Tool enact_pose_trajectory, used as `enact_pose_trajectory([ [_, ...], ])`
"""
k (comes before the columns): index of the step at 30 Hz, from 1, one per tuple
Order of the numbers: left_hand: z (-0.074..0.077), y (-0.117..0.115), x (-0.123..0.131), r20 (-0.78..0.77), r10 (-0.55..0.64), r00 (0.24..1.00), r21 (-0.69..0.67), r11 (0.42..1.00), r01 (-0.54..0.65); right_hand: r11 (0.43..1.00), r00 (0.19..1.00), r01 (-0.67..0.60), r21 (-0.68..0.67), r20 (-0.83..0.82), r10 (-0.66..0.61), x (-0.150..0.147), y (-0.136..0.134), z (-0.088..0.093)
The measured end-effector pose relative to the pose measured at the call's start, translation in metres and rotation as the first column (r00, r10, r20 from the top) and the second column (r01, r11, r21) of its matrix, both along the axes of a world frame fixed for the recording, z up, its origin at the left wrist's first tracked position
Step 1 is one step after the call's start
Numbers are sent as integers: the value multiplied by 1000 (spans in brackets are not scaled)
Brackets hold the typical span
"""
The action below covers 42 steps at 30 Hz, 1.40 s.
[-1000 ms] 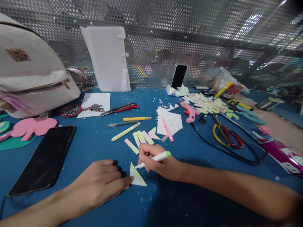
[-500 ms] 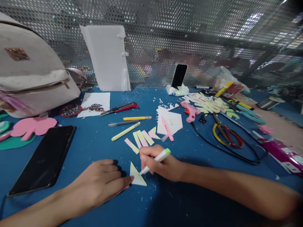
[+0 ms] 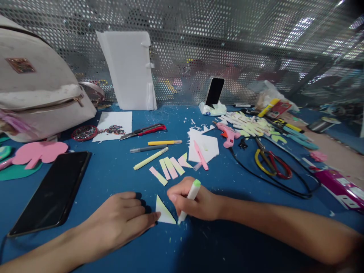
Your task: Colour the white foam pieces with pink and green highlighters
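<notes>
A small white paper triangle with a yellow-green slanted edge lies on the blue table. My left hand rests flat to its left, one fingertip on the triangle's left side. My right hand is closed around a white marker with a green end. The marker's tip points down by the triangle's lower right corner. Beyond the hands lie pink and yellow-green paper strips, a white paper piece with a pink highlighter on it, and a yellow-green pen.
A black phone lies at the left, near a backpack. Further back are a red cutter and a propped phone. At the right are a pink glue gun, its black cable, pliers and a pile of paper strips.
The marker's tip has moved down and right along the triangle's slanted edge to its lower right corner. The marker stands more upright. My left hand has stayed in place.
</notes>
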<state>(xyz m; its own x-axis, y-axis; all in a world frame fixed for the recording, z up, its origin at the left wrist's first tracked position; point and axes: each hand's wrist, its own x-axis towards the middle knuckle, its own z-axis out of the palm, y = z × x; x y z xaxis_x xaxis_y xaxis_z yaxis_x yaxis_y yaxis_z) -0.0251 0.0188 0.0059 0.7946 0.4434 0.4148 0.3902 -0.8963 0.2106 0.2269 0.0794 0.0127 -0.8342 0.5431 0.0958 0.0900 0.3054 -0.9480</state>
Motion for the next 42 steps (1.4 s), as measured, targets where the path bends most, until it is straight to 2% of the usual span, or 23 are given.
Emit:
enact_pose_trajectory([
  [4, -4, 0, -1, 6, 7, 1000, -7, 1000, -7, 999, 999, 36, -13, -35, -36, 0, 0, 1],
  [9, -4, -2, -1, 18, 4, 1000, -5, 1000, -4, 999, 999, -28, -39, -19, 28, 2, 1, -2],
  [12, 0, -1, 0, 18, 7, 1000, 5, 1000, -7, 998, 999, 49, -34, -19, -50, 0, 1, -1],
  [19, 3, 0, 2, 14, 16, 1000, 9, 1000, -16, 973, 968, 229, 11, 103, -229, -6, -2, 4],
  [24, 3, 0, 2, 27, 14, 1000, 19, 1000, -15, 996, 996, 83, -42, -30, -84, -3, 0, 1],
  [29, 3, 0, 1, 10, 8, 1000, -7, 1000, -8, 981, 980, 194, -25, 50, -193, -2, 0, -1],
  [33, -2, 0, 0, 17, 6, 1000, -4, 1000, -6, 996, 997, 73, -56, -31, -75, -2, 0, -1],
  [36, -4, 0, 0, 28, 15, 1000, 0, 1000, -15, 984, 988, 151, -91, 20, -150, -4, 0, 0],
  [39, -1, 0, 1, 21, 10, 1000, 3, 1000, -11, 972, 967, 232, -42, 117, -226, -7, -1, 3],
  [42, 2, 1, 2, 20, 2, 1000, 4, 1000, -2, 976, 975, 207, -61, 99, -200, -7, -1, 2],
])
